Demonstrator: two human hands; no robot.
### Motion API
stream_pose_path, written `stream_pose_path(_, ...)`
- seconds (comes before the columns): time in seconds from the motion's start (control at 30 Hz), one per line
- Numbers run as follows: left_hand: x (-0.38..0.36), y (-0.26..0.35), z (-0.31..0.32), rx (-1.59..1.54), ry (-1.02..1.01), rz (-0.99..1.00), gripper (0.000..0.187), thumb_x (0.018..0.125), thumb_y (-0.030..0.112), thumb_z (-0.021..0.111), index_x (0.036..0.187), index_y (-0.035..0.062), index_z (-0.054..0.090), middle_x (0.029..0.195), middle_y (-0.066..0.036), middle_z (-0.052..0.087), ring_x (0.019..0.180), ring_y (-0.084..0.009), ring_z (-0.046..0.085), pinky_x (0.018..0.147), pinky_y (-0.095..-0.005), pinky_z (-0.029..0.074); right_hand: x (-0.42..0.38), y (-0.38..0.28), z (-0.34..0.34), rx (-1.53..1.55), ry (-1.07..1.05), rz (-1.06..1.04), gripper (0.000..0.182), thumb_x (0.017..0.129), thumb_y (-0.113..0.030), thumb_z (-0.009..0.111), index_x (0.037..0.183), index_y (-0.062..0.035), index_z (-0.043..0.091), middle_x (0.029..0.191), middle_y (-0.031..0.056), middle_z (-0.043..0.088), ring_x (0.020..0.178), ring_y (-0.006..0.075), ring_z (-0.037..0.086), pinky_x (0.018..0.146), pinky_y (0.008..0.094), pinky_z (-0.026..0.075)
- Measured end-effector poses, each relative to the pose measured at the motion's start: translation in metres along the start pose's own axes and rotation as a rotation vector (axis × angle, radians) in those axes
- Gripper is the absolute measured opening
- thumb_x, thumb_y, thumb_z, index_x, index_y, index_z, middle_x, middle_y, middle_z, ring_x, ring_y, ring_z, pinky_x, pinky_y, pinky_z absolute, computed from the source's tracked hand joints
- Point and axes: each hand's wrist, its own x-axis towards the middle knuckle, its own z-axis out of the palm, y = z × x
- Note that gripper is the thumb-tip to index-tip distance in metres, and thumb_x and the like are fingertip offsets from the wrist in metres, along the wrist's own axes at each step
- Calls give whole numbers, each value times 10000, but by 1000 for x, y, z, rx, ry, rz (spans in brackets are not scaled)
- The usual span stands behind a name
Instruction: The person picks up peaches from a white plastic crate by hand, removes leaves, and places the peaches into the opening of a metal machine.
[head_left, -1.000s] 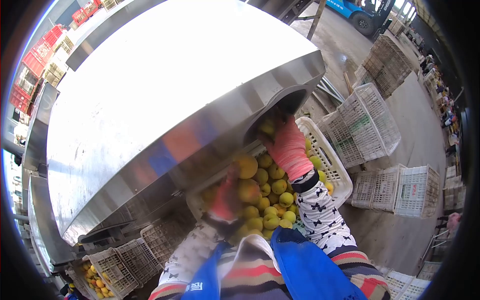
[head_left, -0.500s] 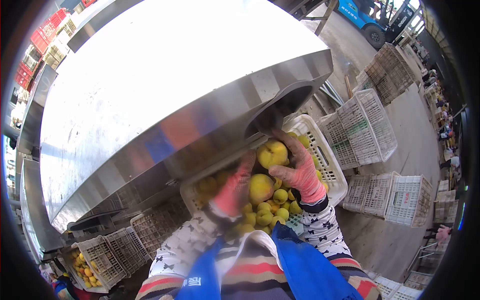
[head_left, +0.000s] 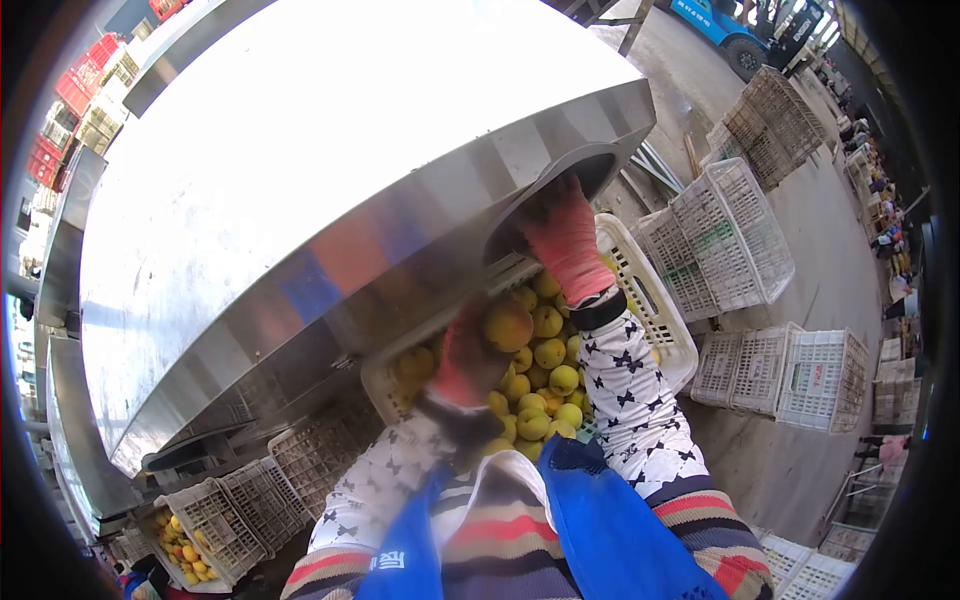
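Note:
Yellow-green fruit (head_left: 532, 422) fills a white plastic crate (head_left: 655, 300) below the metal table's edge. My left hand (head_left: 468, 355), in a pink glove and blurred, is closed around the left side of a large yellow-orange fruit (head_left: 508, 325) above the crate. My right hand (head_left: 565, 235), also in a pink glove, reaches into the dark oval opening (head_left: 585, 175) in the table's side. Its fingertips are hidden in shadow there, so what they hold, if anything, does not show.
The big metal table (head_left: 350, 120) spans the upper left. Stacked empty-looking crates (head_left: 735, 235) stand at the right, others (head_left: 822, 380) lower down. A crate of orange fruit (head_left: 185, 550) is at the lower left. A blue forklift (head_left: 715, 22) is at the top right.
My right hand has moved up from the large fruits into the opening. My left hand has stayed near the crate, now against one large fruit. Another large fruit is no longer between my hands.

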Motion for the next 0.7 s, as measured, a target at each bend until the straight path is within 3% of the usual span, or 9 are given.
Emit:
stream_pose_path(0.07,4,15,4,171,-18,70,392,1001,318,524,1237,6,555,1190,-137,627,1112,-266,614,988,-396,494,-12,-9,-33,322,2,35,863,714,-287,825,1443,-37,436,1203,190,557,1054,404,582,921,442,495)
stream_pose_path(0.13,-2,35,5,398,-42,138,383,998,310,530,1248,21,549,1212,-145,615,1146,-271,597,1020,-415,475,-59,-27,-54,863,-68,241,872,692,-280,837,1438,-48,449,1220,179,552,1091,388,570,964,434,475)
stream_pose_path(0.2,-4,47,8,273,-46,101,382,998,321,540,1254,37,550,1217,-139,612,1163,-268,588,1038,-420,463,-82,-29,-52,645,-174,-14,878,673,-281,848,1432,-63,464,1233,176,545,1106,373,560,975,426,469)
stream_pose_path(0.33,0,28,20,-172,-45,-40,443,995,390,553,1281,51,547,1198,-118,616,1119,-249,599,996,-408,475,-88,-26,-56,563,-430,-80,859,658,-280,856,1410,-82,492,1277,201,526,1143,372,552,974,425,470)
stream_pose_path(0.43,-8,46,14,-548,-85,-370,499,992,435,556,1304,46,545,1184,-108,616,1064,-235,609,943,-384,487,-62,-20,-52,231,-140,137,703,720,-381,802,1307,-80,560,1239,215,552,1155,392,546,947,449,482)
stream_pose_path(0.53,-24,23,-11,-360,-101,-401,497,983,426,572,1286,32,560,1163,-108,621,1025,-225,611,901,-368,491,-36,1,-20,-35,-150,122,565,765,-381,772,1216,-83,607,1229,204,553,1146,378,551,926,456,489)
stream_pose_path(0.57,-31,26,-17,-310,-74,-413,496,978,422,579,1281,30,564,1153,-104,625,1023,-224,611,903,-371,490,-41,-7,-14,-150,-62,92,467,823,-410,715,1144,-80,633,1188,186,578,1098,373,578,904,458,502)
stream_pose_path(0.67,-64,41,-36,-109,27,-403,495,963,412,599,1266,22,576,1132,-93,634,1016,-221,612,906,-376,488,-36,-10,-15,-61,-112,123,495,860,-437,661,1169,-52,621,1219,192,570,1111,374,577,919,448,503)
stream_pose_path(0.7,-74,34,-51,7,37,-371,495,959,409,604,1262,19,579,1129,-92,636,1015,-219,612,906,-377,487,-22,-13,-5,-183,-218,100,515,867,-428,656,1202,-39,605,1229,199,568,1115,378,578,926,448,503)
